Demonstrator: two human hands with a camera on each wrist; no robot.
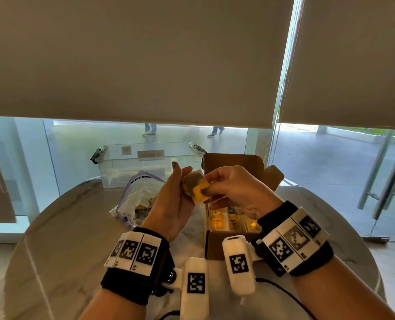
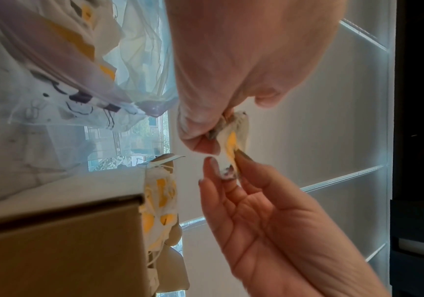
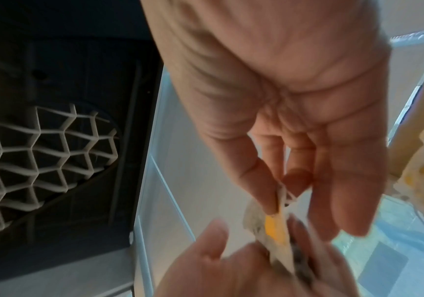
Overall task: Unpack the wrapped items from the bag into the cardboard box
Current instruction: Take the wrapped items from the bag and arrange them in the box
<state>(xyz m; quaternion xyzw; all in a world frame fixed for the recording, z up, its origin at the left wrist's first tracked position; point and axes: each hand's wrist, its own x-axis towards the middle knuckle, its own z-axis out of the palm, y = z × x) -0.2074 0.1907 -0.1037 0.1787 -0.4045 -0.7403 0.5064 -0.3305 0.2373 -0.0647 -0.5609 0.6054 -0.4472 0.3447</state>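
Several wrapped packets already lay in the cardboard box (image 1: 211, 243) at 3 o'clock, more remained in the plastic bag (image 1: 131, 199) at 10 o'clock, and both the left hand (image 1: 171, 204) and right hand (image 1: 235, 190) pinched 1 yellow-and-white packet (image 1: 197, 189) between them.

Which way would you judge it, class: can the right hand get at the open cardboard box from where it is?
Probably yes. The right hand hangs just above the cardboard box, whose top is open. But it pinches a wrapped item with the left hand, so it is occupied.
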